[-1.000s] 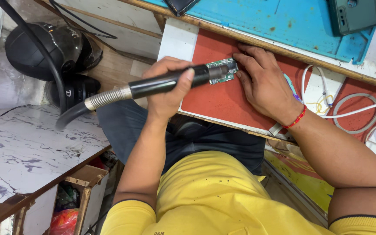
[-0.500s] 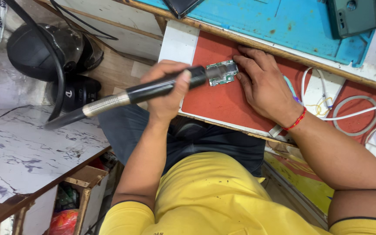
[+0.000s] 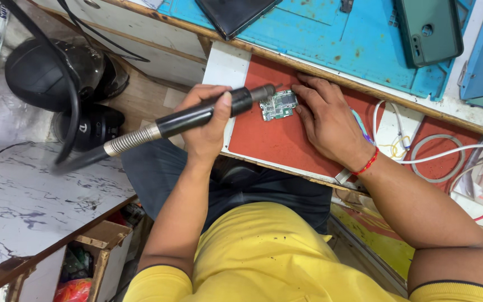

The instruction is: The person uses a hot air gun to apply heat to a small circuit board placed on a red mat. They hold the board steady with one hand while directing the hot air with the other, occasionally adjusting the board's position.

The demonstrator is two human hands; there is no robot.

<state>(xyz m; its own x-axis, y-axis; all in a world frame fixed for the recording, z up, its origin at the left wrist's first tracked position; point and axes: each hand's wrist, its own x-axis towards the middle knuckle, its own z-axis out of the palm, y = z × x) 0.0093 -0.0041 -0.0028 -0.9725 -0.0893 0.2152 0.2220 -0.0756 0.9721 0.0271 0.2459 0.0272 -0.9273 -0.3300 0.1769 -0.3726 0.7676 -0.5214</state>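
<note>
- The left hand (image 3: 208, 120) is closed around a black hot-air tool (image 3: 197, 116), with the thumb on top of the barrel; the fingers grip it firmly.
- The metal nozzle of the tool points to the right, and its tip is just beside the upper left corner of a small green circuit board (image 3: 278, 105).
- The circuit board lies flat on a red mat (image 3: 275, 140), near the far edge of the mat.
- The right hand (image 3: 325, 120) rests on the red mat, fingers stretched out and a little spread; the fingertips (image 3: 299, 102) touch the right side of the board and press it down. It does not grip anything.
- A red thread bracelet (image 3: 368, 163) is on the right wrist.
- From the back of the tool a steel spring sleeve goes into a thick black hose (image 3: 71, 98), which curves up on the left.
- Behind the hose, on the left, a black helmet (image 3: 57, 72) sits low beside the bench.
- Beyond the red mat there is a blue work surface (image 3: 331, 39); on it lie a dark green phone (image 3: 430, 31) and a black tablet (image 3: 236, 14).
- To the right of the right hand, white cables (image 3: 448, 154) lie in loops, well apart from the board.
- Nothing stands between the nozzle and the board.
</note>
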